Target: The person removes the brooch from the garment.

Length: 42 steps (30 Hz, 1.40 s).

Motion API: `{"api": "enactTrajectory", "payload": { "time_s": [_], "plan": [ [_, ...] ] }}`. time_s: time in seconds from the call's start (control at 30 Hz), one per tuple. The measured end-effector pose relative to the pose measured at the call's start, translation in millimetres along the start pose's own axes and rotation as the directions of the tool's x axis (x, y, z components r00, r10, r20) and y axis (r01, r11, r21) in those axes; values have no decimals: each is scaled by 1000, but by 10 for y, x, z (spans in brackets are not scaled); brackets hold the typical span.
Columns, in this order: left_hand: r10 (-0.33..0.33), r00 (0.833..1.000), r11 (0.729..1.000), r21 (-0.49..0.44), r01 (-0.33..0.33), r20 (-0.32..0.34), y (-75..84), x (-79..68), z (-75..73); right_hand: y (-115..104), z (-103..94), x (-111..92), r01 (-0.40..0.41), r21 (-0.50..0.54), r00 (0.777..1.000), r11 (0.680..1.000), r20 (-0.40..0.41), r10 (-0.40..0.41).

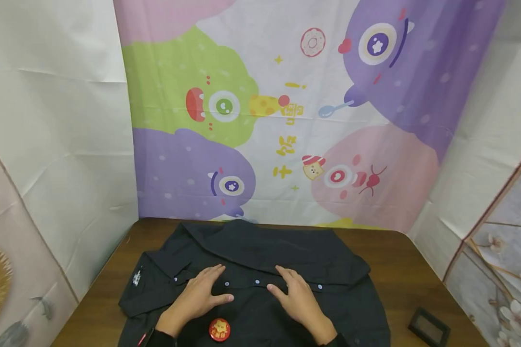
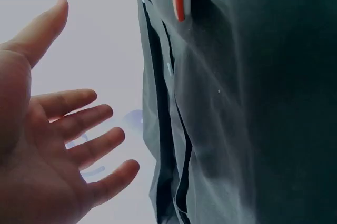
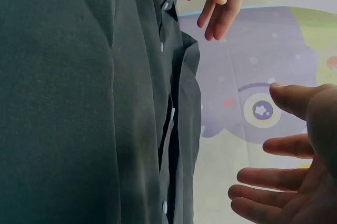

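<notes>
A dark button-up shirt (image 1: 269, 255) lies spread across the wooden table, with a row of small pale buttons running sideways. My left hand (image 1: 199, 295) is above its left middle, fingers straight and apart, holding nothing. To the right, my right hand (image 1: 298, 300) is likewise extended with nothing in it. Both wrist views show a gap between the palms and the dark cloth. Between the forearms, a round red badge (image 1: 219, 329) with a yellow star figure rests on the shirt. Its rim also shows in the left wrist view.
A small black rectangular frame-like object (image 1: 429, 327) sits on the brown table (image 1: 399, 270) at the near right. A cartoon-printed cloth (image 1: 260, 193) hangs behind the table's far edge. White sheets (image 1: 78, 144) hang at both sides.
</notes>
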<state>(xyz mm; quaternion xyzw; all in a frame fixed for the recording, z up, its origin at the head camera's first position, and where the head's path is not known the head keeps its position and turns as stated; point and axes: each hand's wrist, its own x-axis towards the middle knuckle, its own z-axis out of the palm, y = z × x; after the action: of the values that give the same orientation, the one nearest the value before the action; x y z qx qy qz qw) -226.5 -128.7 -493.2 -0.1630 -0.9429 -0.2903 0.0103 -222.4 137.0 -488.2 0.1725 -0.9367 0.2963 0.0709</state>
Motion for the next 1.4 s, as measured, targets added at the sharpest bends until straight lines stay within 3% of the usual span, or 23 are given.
{"api": "enactTrajectory", "payload": {
  "time_s": [0.27, 0.77, 1.03, 1.4],
  "plan": [
    [-29, 999, 1000, 2, 29, 30, -9, 19, 9, -28, 11, 1, 3, 1, 1000, 1000, 5, -3],
    [-7, 998, 999, -41, 10, 59, -49, -29, 2, -78, 49, -17, 7, 35, 999, 999, 43, -8],
    [-38, 995, 998, -48, 42, 96, -72, -42, -17, -75, 77, -4, 10, 26, 998, 1000, 56, -11],
    [-4, 993, 998, -61, 11, 114, -96, -86, -29, -116, 103, -9, 19, 18, 998, 1000, 63, -20]
  ]
}}
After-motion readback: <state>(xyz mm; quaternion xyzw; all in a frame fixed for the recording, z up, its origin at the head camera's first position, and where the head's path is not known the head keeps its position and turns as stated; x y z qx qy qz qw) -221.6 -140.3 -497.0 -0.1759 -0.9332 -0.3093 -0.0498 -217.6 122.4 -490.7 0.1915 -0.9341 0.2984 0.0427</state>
